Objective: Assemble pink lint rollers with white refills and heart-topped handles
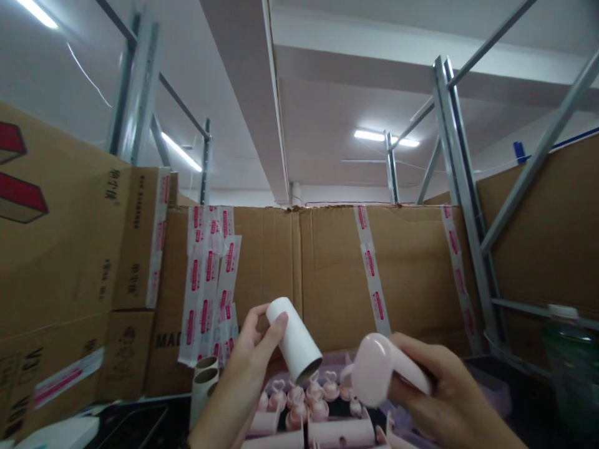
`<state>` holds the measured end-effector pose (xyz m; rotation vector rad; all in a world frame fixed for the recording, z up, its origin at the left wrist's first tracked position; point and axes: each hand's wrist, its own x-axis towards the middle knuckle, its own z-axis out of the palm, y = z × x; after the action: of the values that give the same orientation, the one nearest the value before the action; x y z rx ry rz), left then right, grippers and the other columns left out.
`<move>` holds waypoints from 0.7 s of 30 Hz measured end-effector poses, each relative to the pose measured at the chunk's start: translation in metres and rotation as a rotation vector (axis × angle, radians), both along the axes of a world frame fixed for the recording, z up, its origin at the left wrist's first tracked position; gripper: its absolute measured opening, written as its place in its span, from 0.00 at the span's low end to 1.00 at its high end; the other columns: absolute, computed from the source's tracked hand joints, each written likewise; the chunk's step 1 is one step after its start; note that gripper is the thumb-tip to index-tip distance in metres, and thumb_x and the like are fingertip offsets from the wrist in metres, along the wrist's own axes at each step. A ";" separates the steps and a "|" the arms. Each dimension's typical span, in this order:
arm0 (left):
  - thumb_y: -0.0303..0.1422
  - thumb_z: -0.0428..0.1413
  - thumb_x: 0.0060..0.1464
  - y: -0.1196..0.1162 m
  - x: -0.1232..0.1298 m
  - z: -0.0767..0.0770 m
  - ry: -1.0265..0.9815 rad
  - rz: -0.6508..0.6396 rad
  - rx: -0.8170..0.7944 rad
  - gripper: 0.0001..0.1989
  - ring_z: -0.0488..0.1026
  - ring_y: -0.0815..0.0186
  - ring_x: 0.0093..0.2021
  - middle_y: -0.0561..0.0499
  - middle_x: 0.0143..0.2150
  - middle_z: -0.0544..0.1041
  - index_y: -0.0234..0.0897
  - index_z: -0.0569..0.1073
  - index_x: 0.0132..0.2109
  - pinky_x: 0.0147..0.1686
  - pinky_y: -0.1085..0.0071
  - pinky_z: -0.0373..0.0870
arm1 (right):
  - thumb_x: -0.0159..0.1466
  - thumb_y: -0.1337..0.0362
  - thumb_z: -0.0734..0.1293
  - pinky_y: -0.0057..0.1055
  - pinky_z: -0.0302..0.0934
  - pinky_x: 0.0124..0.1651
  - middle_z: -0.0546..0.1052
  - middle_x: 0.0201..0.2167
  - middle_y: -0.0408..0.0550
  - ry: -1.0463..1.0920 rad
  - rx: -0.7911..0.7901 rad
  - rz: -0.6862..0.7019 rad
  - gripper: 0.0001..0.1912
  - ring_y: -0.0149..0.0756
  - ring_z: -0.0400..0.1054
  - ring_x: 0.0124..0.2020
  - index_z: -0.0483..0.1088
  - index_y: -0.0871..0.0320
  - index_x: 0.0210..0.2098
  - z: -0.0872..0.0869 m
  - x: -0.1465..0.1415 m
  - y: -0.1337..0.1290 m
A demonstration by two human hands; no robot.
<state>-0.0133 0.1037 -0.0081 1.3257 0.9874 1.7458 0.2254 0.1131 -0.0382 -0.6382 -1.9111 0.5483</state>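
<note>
Above the purple bin [334,359], our left hand [256,350] clamps its fingers on a white tube [296,342], our right hand [437,380] on a pink piece [371,372].

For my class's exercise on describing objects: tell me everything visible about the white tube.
The white tube is a plain, straight cylinder, perhaps cardboard or plastic. It tilts, upper end leftward; the lower end, open and dark inside, points down and right. The left hand grips it near the top, thumb in front. Pink parts lie below it.
</note>
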 end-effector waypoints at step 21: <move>0.31 0.71 0.38 0.004 0.013 -0.013 0.219 -0.170 -0.073 0.51 0.77 0.60 0.34 0.51 0.41 0.74 0.46 0.48 0.62 0.29 0.67 0.75 | 0.57 0.73 0.66 0.26 0.60 0.32 0.75 0.32 0.43 0.300 0.197 0.021 0.12 0.34 0.70 0.31 0.66 0.54 0.38 -0.060 -0.056 0.040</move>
<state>-0.0001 0.1073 -0.0214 1.5300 1.0151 1.4477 0.1692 0.1530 -0.0984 -0.3852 -1.6640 0.4350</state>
